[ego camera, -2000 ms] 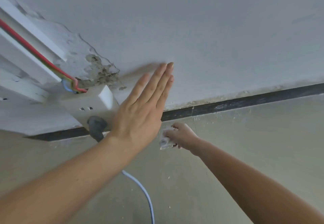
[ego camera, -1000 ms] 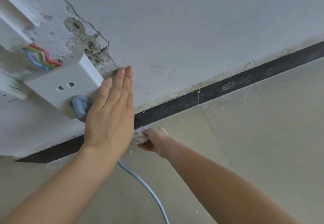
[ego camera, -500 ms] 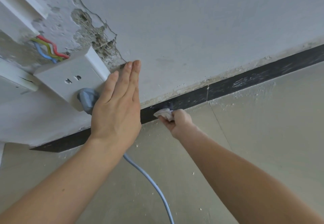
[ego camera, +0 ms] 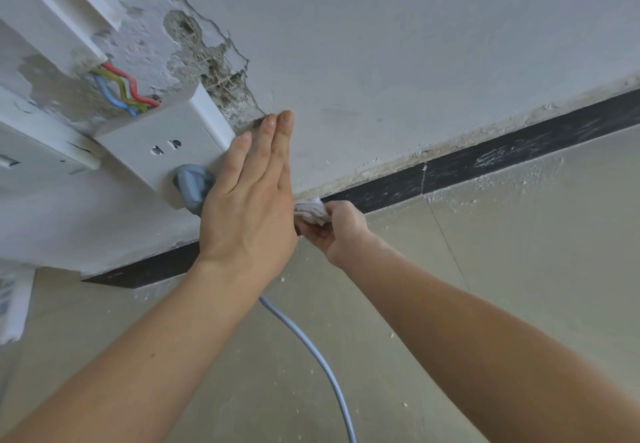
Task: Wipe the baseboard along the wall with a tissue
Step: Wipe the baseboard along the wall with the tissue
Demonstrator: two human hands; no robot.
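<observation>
A black baseboard [ego camera: 485, 160] runs along the foot of the white wall [ego camera: 398, 44], dusty and scuffed to the right. My right hand [ego camera: 337, 229] grips a crumpled white tissue [ego camera: 310, 212] and holds it against the baseboard. My left hand [ego camera: 251, 200] lies flat on the wall with straight fingers, just left of the tissue. It hides the stretch of baseboard behind it.
A white socket box [ego camera: 162, 144] juts from the wall by my left hand, with a grey plug [ego camera: 190, 186] in it. A pale blue cable [ego camera: 311, 356] trails over the beige floor [ego camera: 519, 269]. Coloured wires [ego camera: 117, 91] and broken plaster [ego camera: 204, 58] show above. Plaster crumbs dot the floor.
My right hand and the tissue have slid left along the baseboard, now close to my left hand. My left hand stays flat on the wall.
</observation>
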